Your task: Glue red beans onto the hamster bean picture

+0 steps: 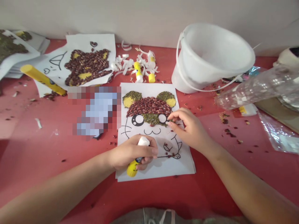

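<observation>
A sheet of paper (126,147) with a printed hamster-like outline lies in front of me. Red beans (149,106) cover its forehead, green beans (150,118) fill the strip between the eyes and parts of the ears, and yellow grains (128,102) fill the inner ears. Over the lower part of the drawing, my left hand (133,151) is wrapped round a yellow glue stick (132,169), its white glue tip uncovered and pointing up. My right hand (184,124) rests at the right eye, thumb and forefinger close together; whatever is between them is too small to make out.
A white bucket (193,71) stands at the back right, near clear plastic bottles (254,87). Behind the drawing lie paper scraps and another glue stick (138,71). To the left are a bean-covered picture (88,67), an upright yellow tube (44,80) and a blurred phone-like object (100,109).
</observation>
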`<move>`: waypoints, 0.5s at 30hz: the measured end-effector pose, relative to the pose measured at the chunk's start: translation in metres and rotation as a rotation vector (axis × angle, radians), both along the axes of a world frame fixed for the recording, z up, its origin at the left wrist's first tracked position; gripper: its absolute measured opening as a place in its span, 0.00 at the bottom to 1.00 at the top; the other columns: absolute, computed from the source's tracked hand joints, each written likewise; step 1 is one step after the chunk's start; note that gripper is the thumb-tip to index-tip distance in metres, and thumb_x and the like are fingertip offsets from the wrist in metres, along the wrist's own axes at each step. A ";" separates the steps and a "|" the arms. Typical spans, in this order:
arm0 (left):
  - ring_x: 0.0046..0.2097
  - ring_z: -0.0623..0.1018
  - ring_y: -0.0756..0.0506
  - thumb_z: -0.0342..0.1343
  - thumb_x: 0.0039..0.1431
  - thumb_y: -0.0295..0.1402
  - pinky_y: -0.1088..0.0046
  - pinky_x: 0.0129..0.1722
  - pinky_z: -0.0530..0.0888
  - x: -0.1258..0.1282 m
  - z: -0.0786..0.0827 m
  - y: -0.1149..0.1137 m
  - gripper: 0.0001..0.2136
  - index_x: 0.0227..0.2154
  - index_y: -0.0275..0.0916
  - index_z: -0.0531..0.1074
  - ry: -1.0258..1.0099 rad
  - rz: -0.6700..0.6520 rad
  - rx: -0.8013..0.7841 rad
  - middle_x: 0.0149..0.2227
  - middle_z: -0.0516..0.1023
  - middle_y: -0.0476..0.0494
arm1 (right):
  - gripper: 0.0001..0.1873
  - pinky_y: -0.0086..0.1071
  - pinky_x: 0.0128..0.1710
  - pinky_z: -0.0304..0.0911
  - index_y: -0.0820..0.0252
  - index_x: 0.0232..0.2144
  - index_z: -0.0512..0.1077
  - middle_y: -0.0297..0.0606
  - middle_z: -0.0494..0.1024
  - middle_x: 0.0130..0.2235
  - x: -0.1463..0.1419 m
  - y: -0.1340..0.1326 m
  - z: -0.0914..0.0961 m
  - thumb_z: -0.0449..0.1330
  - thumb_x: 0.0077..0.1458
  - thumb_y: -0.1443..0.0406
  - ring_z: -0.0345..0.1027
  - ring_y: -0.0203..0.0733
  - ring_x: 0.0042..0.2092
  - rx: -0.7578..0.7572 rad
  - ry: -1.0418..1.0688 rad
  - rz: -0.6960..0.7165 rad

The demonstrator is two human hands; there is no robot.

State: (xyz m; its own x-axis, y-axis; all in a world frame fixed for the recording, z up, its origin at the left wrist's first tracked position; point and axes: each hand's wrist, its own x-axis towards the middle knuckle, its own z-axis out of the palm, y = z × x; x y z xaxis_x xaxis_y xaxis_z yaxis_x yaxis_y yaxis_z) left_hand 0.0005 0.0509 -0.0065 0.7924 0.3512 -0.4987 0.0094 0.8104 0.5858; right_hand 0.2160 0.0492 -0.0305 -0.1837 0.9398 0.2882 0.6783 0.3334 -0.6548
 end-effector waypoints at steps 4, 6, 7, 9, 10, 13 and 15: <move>0.17 0.62 0.56 0.60 0.47 0.32 0.82 0.15 0.59 -0.002 -0.003 0.002 0.06 0.23 0.34 0.71 -0.076 0.089 -0.049 0.17 0.65 0.53 | 0.06 0.33 0.34 0.60 0.56 0.29 0.61 0.34 0.65 0.30 -0.002 0.000 -0.001 0.56 0.53 0.69 0.62 0.38 0.33 0.128 0.051 -0.042; 0.21 0.66 0.55 0.61 0.46 0.32 0.81 0.20 0.64 -0.002 -0.006 0.003 0.07 0.26 0.34 0.72 -0.135 0.152 -0.082 0.20 0.67 0.51 | 0.08 0.32 0.32 0.59 0.56 0.27 0.58 0.32 0.64 0.28 -0.003 0.000 -0.001 0.56 0.53 0.69 0.61 0.37 0.32 0.172 0.070 -0.050; 0.23 0.68 0.54 0.61 0.46 0.32 0.80 0.23 0.66 -0.003 -0.007 0.003 0.08 0.28 0.34 0.73 -0.160 0.183 -0.098 0.22 0.68 0.50 | 0.09 0.32 0.32 0.59 0.56 0.26 0.58 0.32 0.64 0.28 -0.004 0.000 -0.001 0.56 0.54 0.70 0.61 0.37 0.31 0.179 0.076 -0.045; 0.26 0.71 0.53 0.61 0.45 0.32 0.78 0.28 0.69 -0.004 -0.010 0.004 0.10 0.32 0.33 0.75 -0.186 0.228 -0.133 0.25 0.70 0.50 | 0.09 0.31 0.31 0.58 0.56 0.27 0.59 0.31 0.64 0.27 -0.005 0.000 0.000 0.55 0.55 0.70 0.61 0.36 0.30 0.169 0.086 -0.027; 0.28 0.73 0.53 0.61 0.45 0.33 0.77 0.30 0.70 -0.004 -0.011 0.004 0.12 0.34 0.33 0.75 -0.191 0.242 -0.148 0.27 0.71 0.49 | 0.08 0.30 0.31 0.59 0.56 0.27 0.60 0.31 0.65 0.27 -0.006 -0.001 0.001 0.55 0.56 0.70 0.61 0.35 0.30 0.158 0.091 -0.018; 0.34 0.76 0.49 0.60 0.46 0.33 0.73 0.39 0.72 -0.004 -0.012 0.003 0.17 0.39 0.30 0.75 -0.219 0.278 -0.187 0.32 0.76 0.44 | 0.06 0.29 0.31 0.59 0.57 0.29 0.62 0.31 0.67 0.28 -0.008 -0.003 0.004 0.53 0.57 0.71 0.63 0.34 0.31 0.134 0.109 0.016; 0.40 0.77 0.46 0.58 0.46 0.32 0.70 0.45 0.71 -0.004 -0.011 0.003 0.19 0.43 0.28 0.75 -0.253 0.302 -0.211 0.36 0.78 0.39 | 0.07 0.29 0.31 0.59 0.57 0.29 0.63 0.31 0.68 0.28 -0.010 -0.005 0.006 0.51 0.58 0.71 0.63 0.34 0.30 0.134 0.124 0.049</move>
